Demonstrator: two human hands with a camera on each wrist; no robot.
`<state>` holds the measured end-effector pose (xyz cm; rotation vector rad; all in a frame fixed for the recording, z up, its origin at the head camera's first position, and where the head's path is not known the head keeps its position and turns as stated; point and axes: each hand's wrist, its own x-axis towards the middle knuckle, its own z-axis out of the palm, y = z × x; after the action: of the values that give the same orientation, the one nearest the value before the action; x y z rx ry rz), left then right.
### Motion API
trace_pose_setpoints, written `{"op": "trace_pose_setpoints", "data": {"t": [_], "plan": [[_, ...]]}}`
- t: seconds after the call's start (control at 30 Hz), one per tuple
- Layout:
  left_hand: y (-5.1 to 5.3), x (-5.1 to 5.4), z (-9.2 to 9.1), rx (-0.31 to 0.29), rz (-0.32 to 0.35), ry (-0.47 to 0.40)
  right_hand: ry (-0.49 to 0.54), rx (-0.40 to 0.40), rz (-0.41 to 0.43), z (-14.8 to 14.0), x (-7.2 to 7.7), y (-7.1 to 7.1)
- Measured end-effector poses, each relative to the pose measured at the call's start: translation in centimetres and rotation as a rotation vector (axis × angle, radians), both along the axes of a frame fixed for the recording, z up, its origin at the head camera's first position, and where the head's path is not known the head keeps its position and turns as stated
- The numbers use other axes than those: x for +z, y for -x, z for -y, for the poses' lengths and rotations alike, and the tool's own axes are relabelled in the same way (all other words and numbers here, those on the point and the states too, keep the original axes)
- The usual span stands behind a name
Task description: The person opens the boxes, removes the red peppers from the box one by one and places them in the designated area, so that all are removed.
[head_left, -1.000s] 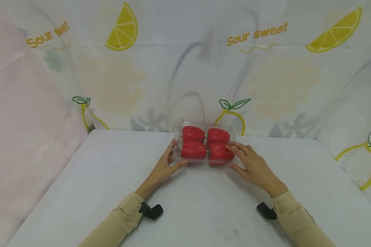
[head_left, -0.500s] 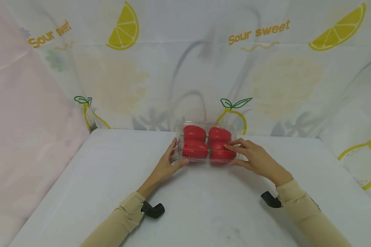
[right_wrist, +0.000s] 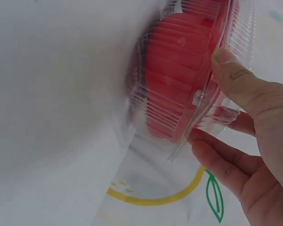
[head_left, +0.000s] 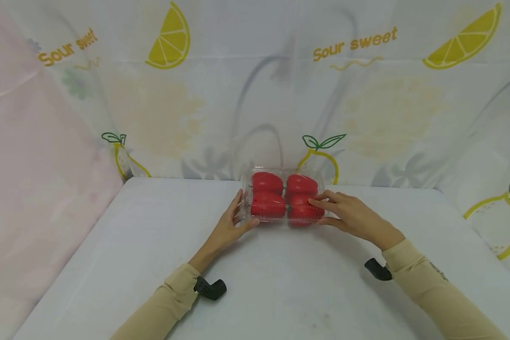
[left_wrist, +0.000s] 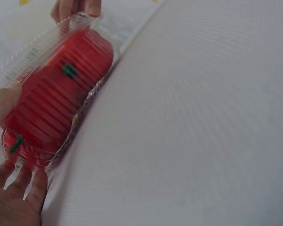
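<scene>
A clear plastic clamshell container (head_left: pixel 286 222) sits on the white table near its far edge, with several red bell peppers (head_left: pixel 267 204) inside. Its lid lies over the peppers. My left hand (head_left: pixel 226 230) holds the left end, thumb at the front corner and fingers along the side; the left wrist view shows green stems (left_wrist: pixel 68 70) through the ridged wall. At the right end, my right hand (head_left: pixel 353 216) grips the rim. In the right wrist view, its thumb (right_wrist: pixel 236 77) presses the lid side while other fingers sit at the corner, partly behind the plastic.
A white cloth covers the table (head_left: pixel 259 293). Right behind the container hangs a curtain (head_left: pixel 221 108) printed with lemons and lettering. A pinkish curtain (head_left: pixel 29 165) stands at the left. Black wrist cameras (head_left: pixel 211 289) sit at both cuffs.
My right hand has tilted and its wrist and forearm have swung outward to the right, fingers still at the container's right end. The left hand and the container keep their places.
</scene>
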<state>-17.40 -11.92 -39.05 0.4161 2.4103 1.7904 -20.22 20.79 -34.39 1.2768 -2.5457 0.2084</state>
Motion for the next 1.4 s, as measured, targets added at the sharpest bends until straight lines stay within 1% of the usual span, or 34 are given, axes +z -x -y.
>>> {"op": "trace_pose_setpoints", "data": {"t": [0.27, 0.4, 0.57, 0.63, 0.73, 1.0, 1.2, 1.4], "plan": [[0.1, -0.1, 0.0, -0.002, 0.001, 0.003, -0.052, -0.027, -0.035, 0.1, -0.2, -0.4], [0.1, -0.1, 0.1, -0.005, 0.002, 0.008, -0.053, -0.046, -0.056, 0.4, -0.4, -0.6], [0.1, 0.0, 0.3, 0.004, -0.006, 0.024, -0.11, -0.033, -0.204, 0.7, -0.8, -0.9], [0.1, 0.0, 0.3, 0.008, -0.012, 0.025, -0.132, -0.029, -0.247, 0.8, -0.9, -1.1], [0.2, 0.0, 0.3, 0.002, -0.021, 0.014, -0.146, -0.039, -0.258, 0.8, -0.8, -1.2], [0.2, -0.4, -0.1, 0.002, -0.021, 0.006, -0.193, -0.046, -0.244, 0.5, -0.3, -1.3], [0.3, -0.4, 0.1, 0.0, -0.02, 0.007, -0.217, -0.06, -0.23, 0.7, -0.4, -1.3], [0.3, -0.4, 0.0, 0.0, -0.022, -0.001, -0.216, -0.069, -0.244, 1.1, -0.3, -1.4]]}}
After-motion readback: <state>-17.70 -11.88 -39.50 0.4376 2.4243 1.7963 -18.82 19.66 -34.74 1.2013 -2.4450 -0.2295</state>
